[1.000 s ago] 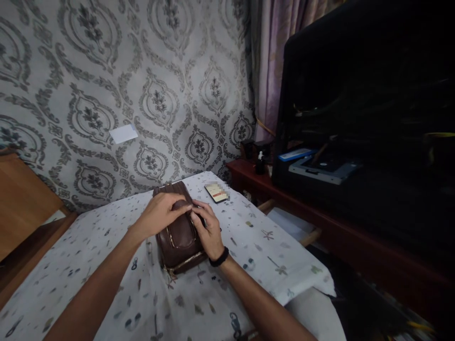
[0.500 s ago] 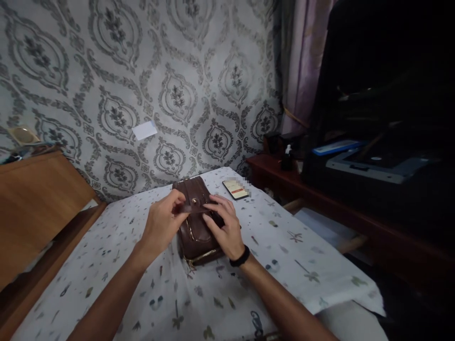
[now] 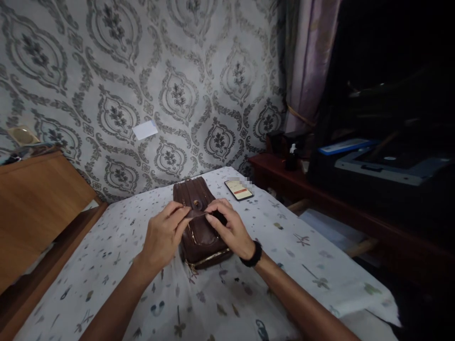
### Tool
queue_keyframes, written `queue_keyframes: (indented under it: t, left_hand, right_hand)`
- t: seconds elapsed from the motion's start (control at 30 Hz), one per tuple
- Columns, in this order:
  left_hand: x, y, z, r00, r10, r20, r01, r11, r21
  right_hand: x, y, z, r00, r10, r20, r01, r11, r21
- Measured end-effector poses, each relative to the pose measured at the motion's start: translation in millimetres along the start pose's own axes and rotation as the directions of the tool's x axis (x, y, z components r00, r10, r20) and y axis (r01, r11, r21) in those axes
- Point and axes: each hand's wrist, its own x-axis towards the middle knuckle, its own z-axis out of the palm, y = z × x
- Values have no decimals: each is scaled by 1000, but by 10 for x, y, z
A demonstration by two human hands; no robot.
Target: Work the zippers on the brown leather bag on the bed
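A brown leather bag (image 3: 204, 237) with gold zips and a round gold clasp lies on the patterned white sheet (image 3: 142, 303). Its strap-like flap (image 3: 197, 214) is lifted a little from the front. My left hand (image 3: 165, 232) pinches the flap's left end between thumb and fingers. At the other end, my right hand (image 3: 231, 227), with a black band at the wrist, grips the flap between thumb and forefinger. Both hands are just above the bag's front zip pocket, whose middle they partly cover.
Beyond the bag to the right lies a phone (image 3: 240, 190) with its screen lit. A wooden headboard-like panel (image 3: 39, 208) borders the left side. On the right stands a dark red table (image 3: 277, 166) with a small dropper bottle (image 3: 291, 158). Patterned wallpaper rises behind.
My right hand has closed its fingers on the flap's right end, where they were spread over the bag before. The left hand keeps its pinch and has dropped slightly.
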Motion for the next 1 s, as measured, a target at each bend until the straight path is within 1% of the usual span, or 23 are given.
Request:
queue_keyframes:
  t: [0.07, 0.1, 0.13, 0.17, 0.23, 0.27, 0.3, 0.37, 0.4, 0.53, 0.6, 0.67, 0.7, 0.73, 0.77, 0.8, 0.9, 0.93, 0.97, 1.0]
  left_hand:
    - [76, 28, -60, 992, -60, 112, 64, 998, -27]
    - [130, 34, -91, 977, -86, 194, 100, 993, -68]
    - [192, 30, -118, 954, -94, 286, 135, 982, -129]
    - [257, 12, -139, 917, -92, 387, 180, 964, -197]
    - [381, -64, -154, 835, -84, 544, 304, 894, -328]
    - [433, -115, -150, 789, -81, 609, 377, 847, -375]
    - [476, -169, -139, 758, -80, 648, 437, 799, -412]
    - [529, -262, -110, 728, -81, 681, 508, 731, -456]
    - [540, -294, -96, 723, -81, 686, 524, 711, -468]
    - [533, -321, -67, 701, -45, 712, 550, 671, -498]
    - [533, -307, -67, 659, -7, 752, 591, 623, -512]
    - [552, -295, -74, 597, 37, 801, 660, 545, -517]
    - [570, -289, -77, 574, 52, 817, 689, 509, -516]
    - [592, -280, -80, 560, 58, 827, 707, 487, -513]
    - [618, -266, -81, 557, 50, 829, 712, 485, -508]
    - [645, -244, -79, 556, 32, 831, 708, 505, -494]
    - [721, -117, -65, 563, -41, 826, 659, 625, -418]
    - [740, -58, -62, 573, -63, 817, 630, 671, -391]
    - [755, 4, -60, 593, -83, 801, 588, 724, -361]
    - [764, 67, -61, 622, -101, 777, 530, 784, -323]
  right_hand:
    - [50, 3, -54, 998, 46, 45, -47, 998, 38]
    - [78, 4, -80, 995, 72, 66, -76, 995, 68]
    - [107, 4, -104, 991, 99, 86, -108, 988, 106]
    - [137, 5, -125, 986, 127, 107, -142, 978, 150]
    - [194, 11, -155, 971, 176, 164, -213, 946, 245]
    - [220, 16, -164, 961, 194, 195, -245, 926, 287]
    - [244, 24, -169, 953, 207, 222, -272, 907, 323]
    - [281, 42, -175, 942, 219, 256, -305, 876, 373]
    - [294, 52, -176, 939, 222, 263, -314, 866, 390]
    - [305, 88, -181, 937, 231, 264, -330, 833, 444]
    - [294, 103, -181, 936, 249, 247, -341, 813, 472]
    - [280, 114, -177, 935, 267, 235, -351, 800, 487]
    - [274, 117, -172, 934, 272, 230, -352, 798, 489]
    - [268, 118, -167, 935, 275, 224, -352, 798, 489]
    - [261, 117, -163, 936, 276, 218, -349, 800, 488]
    - [253, 114, -159, 939, 275, 209, -343, 804, 486]
    - [200, 104, -159, 956, 262, 131, -293, 827, 480]
    - [167, 104, -161, 961, 264, 88, -273, 835, 478]
    - [123, 107, -161, 962, 270, 42, -258, 842, 474]
    - [69, 115, -157, 960, 280, 0, -248, 850, 465]
